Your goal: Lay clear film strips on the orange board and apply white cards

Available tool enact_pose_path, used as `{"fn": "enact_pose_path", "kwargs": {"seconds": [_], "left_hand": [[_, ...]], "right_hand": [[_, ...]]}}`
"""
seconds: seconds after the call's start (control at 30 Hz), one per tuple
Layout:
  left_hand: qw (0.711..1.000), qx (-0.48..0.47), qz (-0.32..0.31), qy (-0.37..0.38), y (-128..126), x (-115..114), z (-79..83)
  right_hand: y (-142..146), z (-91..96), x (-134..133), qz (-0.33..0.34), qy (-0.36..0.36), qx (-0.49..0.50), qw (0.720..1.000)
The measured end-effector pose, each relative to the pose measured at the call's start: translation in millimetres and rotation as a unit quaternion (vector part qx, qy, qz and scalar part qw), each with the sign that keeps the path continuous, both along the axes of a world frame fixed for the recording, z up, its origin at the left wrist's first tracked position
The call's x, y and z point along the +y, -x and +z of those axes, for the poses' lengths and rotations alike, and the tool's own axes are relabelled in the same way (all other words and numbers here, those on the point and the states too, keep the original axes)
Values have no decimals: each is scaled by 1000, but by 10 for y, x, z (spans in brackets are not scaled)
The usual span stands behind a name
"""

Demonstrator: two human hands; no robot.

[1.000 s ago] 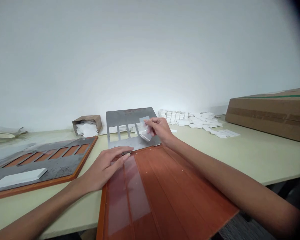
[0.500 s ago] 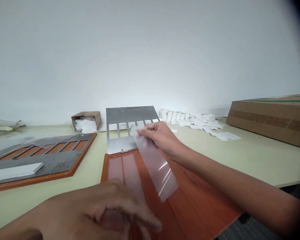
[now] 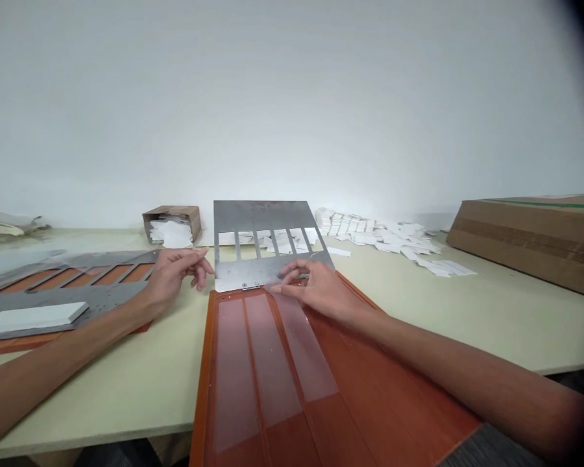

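Observation:
My right hand (image 3: 321,288) pinches the top end of a clear plastic strip (image 3: 307,353). The strip lies along a groove of the orange-brown board (image 3: 370,389), to the right of two similar strips (image 3: 234,370) that lie flat. Hinged to the board's far edge, a grey metal plate (image 3: 260,217) with a row of rectangular slots stands tilted up. My left hand (image 3: 178,275) hovers left of this plate, its fingers loosely bent and apart, with nothing visible in them.
At left, a second board with a slotted metal plate (image 3: 109,301) carries a white block (image 3: 34,318) and blurred clear film. Behind stand a small cardboard box (image 3: 194,224) of white papers and piles of white slips (image 3: 394,237). A large carton (image 3: 525,240) sits at right.
My right hand has lowered the plastic strip from above the board onto it. My left hand has swung from the near front up and left, beside the metal plate. The view has shifted slightly.

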State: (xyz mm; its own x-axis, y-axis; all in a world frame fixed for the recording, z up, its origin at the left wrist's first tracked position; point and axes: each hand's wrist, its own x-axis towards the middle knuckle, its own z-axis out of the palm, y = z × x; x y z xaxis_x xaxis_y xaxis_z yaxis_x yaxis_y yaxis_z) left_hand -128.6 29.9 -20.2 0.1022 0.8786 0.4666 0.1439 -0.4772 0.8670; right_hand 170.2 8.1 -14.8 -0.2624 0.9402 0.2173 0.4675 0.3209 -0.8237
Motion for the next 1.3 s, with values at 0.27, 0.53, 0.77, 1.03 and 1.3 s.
{"fn": "enact_pose_path", "kwargs": {"seconds": [0.27, 0.53, 0.77, 1.03, 1.3], "left_hand": [[999, -28, 30, -22, 22, 33, -44], [999, -34, 9, 4, -11, -10, -90], [998, -61, -12, 9, -16, -5, -76], [999, -34, -24, 4, 19, 43, -109], [1000, -16, -16, 9, -3, -1, -57]], "right_hand": [[67, -134, -27, 16, 7, 31, 999], [112, -192, -85, 18, -41, 14, 999], [148, -212, -63, -5, -17, 11, 1000], [93, -212, -22, 67, -108, -7, 992], [-15, -164, -3, 77, -205, -162, 962]]}}
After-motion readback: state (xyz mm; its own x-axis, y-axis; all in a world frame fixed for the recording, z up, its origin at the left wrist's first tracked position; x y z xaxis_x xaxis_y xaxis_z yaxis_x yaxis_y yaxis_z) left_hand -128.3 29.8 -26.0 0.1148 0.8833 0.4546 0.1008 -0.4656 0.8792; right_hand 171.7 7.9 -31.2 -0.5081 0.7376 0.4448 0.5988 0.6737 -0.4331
